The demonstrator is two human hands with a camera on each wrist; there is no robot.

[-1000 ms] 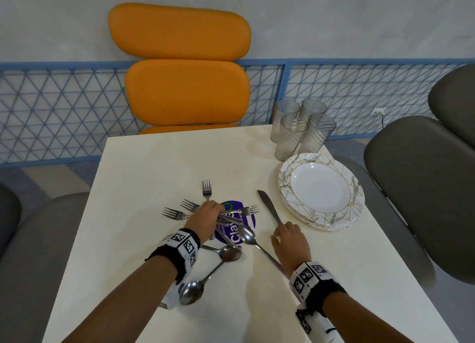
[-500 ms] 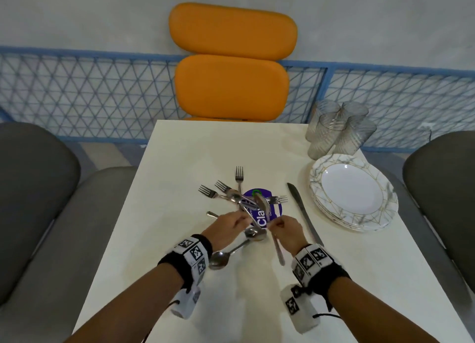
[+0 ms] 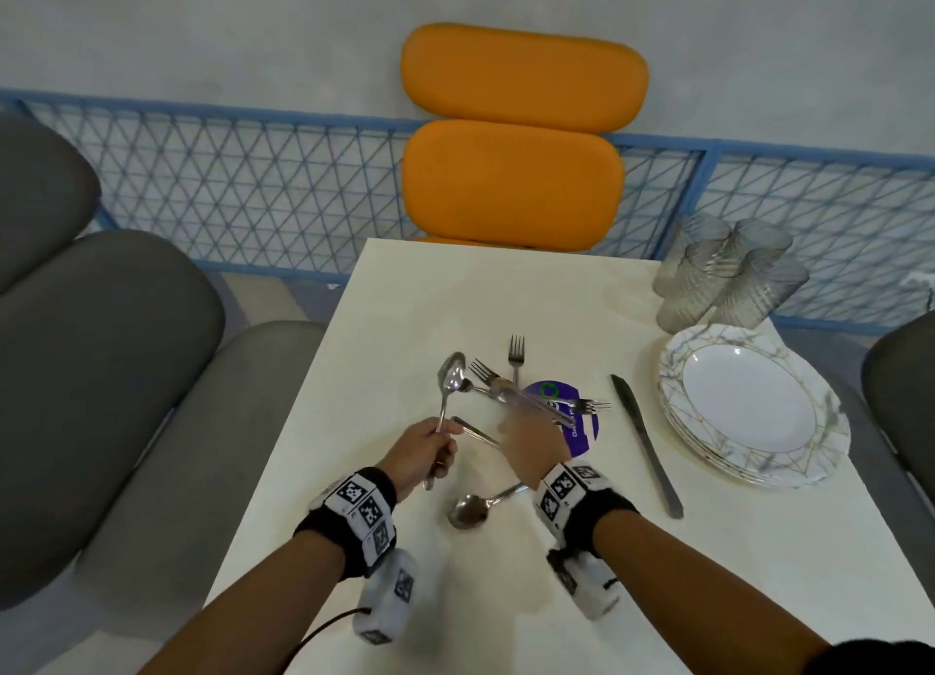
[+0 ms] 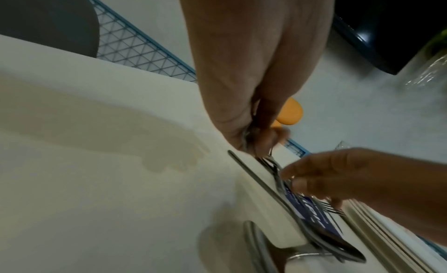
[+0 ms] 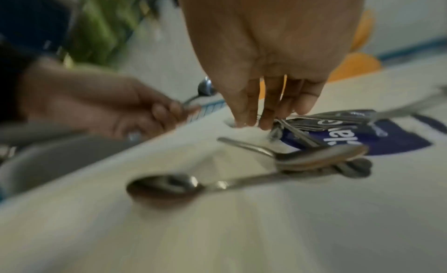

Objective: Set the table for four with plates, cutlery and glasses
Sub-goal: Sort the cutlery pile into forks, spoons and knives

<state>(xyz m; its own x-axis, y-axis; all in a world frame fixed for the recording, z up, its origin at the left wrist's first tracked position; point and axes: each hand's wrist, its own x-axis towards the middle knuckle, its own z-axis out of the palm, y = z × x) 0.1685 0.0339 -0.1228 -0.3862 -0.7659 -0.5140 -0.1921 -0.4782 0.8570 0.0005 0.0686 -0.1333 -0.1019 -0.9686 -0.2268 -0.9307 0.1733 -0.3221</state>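
Note:
My left hand (image 3: pixel 425 452) grips the handle of a spoon (image 3: pixel 450 376) and holds it upright, left of the cutlery pile; the curled fingers (image 4: pixel 258 139) and the spoon's bowl (image 5: pixel 205 88) also show in the wrist views. My right hand (image 3: pixel 531 441) is blurred, its straight fingers (image 5: pixel 256 116) pointing down onto the handle ends of the piled forks (image 3: pixel 587 406). One spoon (image 3: pixel 468 510) lies near my right wrist, another (image 5: pixel 319 156) beside the pile. A knife (image 3: pixel 642 441) lies alone to the right. Stacked plates (image 3: pixel 830 416) and several glasses (image 3: pixel 723 279) stand at the far right.
The white table (image 3: pixel 506 290) carries a purple round sticker (image 3: pixel 582 431) under the pile. An orange chair (image 3: pixel 511 178) stands at the far end, grey chairs (image 3: pixel 101 371) on the left and right. A blue mesh fence runs behind.
My left hand now holds a spoon upright and has moved left. My right hand no longer holds the spoon it had and reaches down onto the pile.

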